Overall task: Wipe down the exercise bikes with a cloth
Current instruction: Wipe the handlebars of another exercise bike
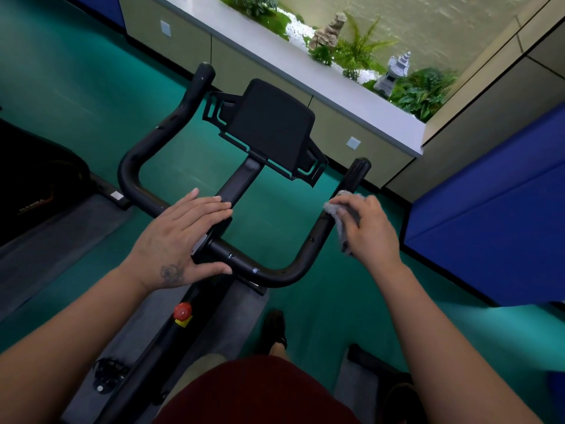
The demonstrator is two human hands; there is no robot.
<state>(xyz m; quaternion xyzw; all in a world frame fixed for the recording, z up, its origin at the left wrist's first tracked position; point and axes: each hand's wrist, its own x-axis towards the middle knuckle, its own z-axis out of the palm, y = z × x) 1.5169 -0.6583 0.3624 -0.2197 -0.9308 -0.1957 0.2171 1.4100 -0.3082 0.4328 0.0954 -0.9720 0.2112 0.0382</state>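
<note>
Reaching forward from the bottom corners, both bare forearms are extending over the black tubular handlebar point(269, 272) of the exercise bike. The left hand point(186, 240) is lying flat, fingers straight, on the handlebar's centre. The right hand point(365, 231) is curling around a crumpled grey cloth point(339, 206), pressing it against the right grip. Beyond, the black console point(272, 123) is tilting away.

The left hand point(180, 240) lies on the middle of the handlebar point(263, 270). The right hand point(367, 231) presses a cloth point(339, 209) on its right arm. The console point(272, 127) stands behind, the planter ledge point(305, 78) farther behind.
</note>
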